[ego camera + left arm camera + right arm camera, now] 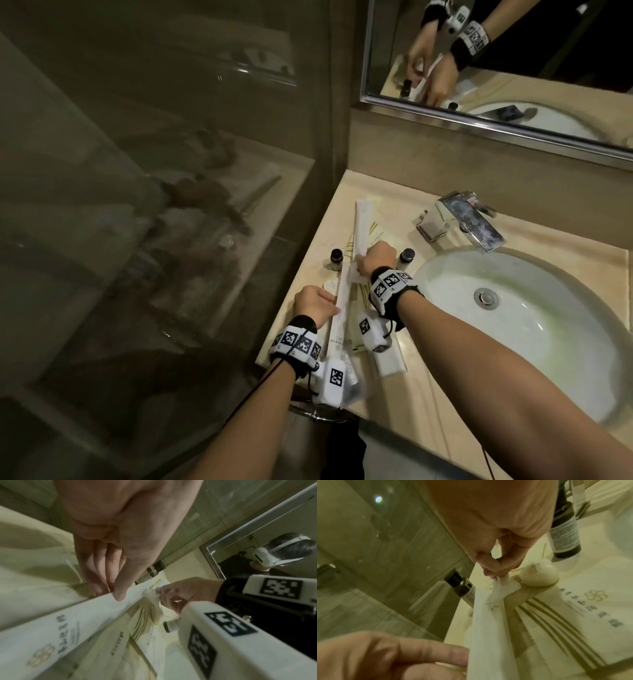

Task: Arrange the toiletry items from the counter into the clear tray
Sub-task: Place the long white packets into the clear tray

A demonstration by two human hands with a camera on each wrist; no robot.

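- Left hand (313,306) pinches the near stretch of a long white sachet (337,308), thumb on top, fingers beneath.
- Sachet's long axis runs from the counter's (421,394) front edge toward the mirror, left of the sink (534,329).
- Right hand (375,257) pinches its crumpled far end, between two dark bottles (336,257).
- Clear tray cannot be made out.

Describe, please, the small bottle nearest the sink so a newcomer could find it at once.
Start at the white sink basin and look to its left rim, below the chrome faucet. There stands a small dark bottle, just right of the right hand; its twin stands further left, beyond the long white packets.
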